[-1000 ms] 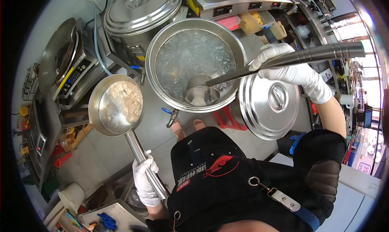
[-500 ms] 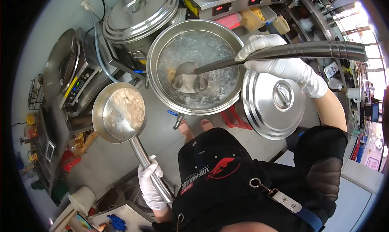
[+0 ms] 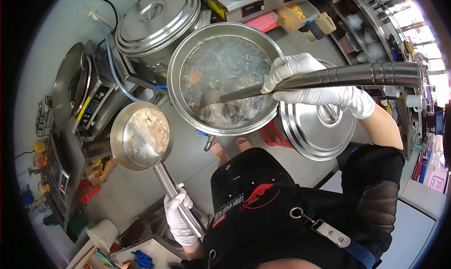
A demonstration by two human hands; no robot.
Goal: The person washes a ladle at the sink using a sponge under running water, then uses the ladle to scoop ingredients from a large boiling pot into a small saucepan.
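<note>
My gloved right hand (image 3: 305, 81) is closed around the long metal handle of a ladle (image 3: 244, 93). The ladle's bowl sits low in the front of a large stockpot (image 3: 174, 76), dipped in bubbling, cloudy liquid (image 3: 225, 57) with pale and orange bits. In my gloved left hand (image 3: 179, 216), fingers wrapped round its handle, is a metal saucepan (image 3: 124, 158). It hangs left of the stockpot, apart from it, with pale, lumpy, foamy stuff (image 3: 149, 126) in it; what exactly that is, I cannot tell.
A lidded stockpot (image 3: 157, 22) stands at the back left, and another metal lid (image 3: 319, 132) lies right of my pot. A tap (image 3: 209, 142) juts from the pot's front. Cookers (image 3: 94, 102) line the left; a shelf rack (image 3: 361, 29) holds containers on the right.
The ladle's bowl has moved down toward the near side of the pot, and my right hand has shifted slightly with it. The view has tilted a little; my left hand still holds the saucepan.
</note>
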